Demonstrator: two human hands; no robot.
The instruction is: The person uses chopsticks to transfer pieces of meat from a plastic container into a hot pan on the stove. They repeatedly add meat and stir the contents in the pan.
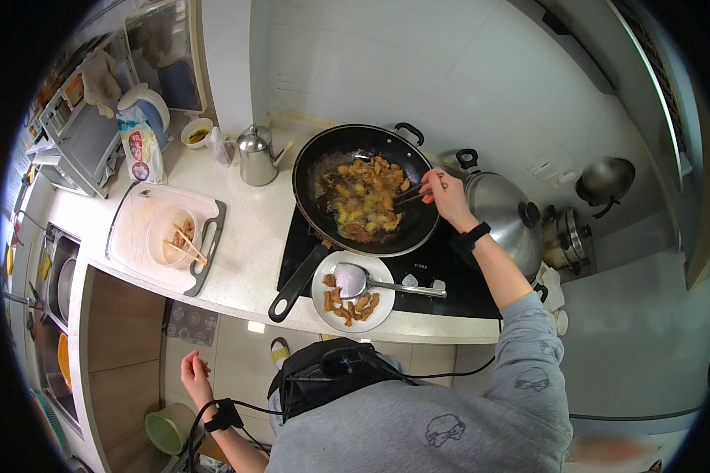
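Observation:
My right hand (447, 194) grips thin, dark chopsticks (410, 195), their tips inside a black wok (417, 227) on the cooktop (449, 290). Browned battered pieces (367, 201) fry there in bubbling oil. In front of the wok, a white plate (324, 313) carries several fried pieces (355, 308) and a metal spatula (355, 280), whose handle reaches over the cooktop. The wok's long black handle (299, 284) points toward me, left of the plate. Well away from the counter, my left hand (196, 378) hangs low over the floor, fingers loosely bent and holding nothing.
A large lidded pot (500, 204) stands right of the wok. To the left are a steel oil pot (257, 159) and a cutting board (130, 222) bearing a bowl (157, 251) with wooden chopsticks (184, 251). A black cable (455, 375) crosses before my waist.

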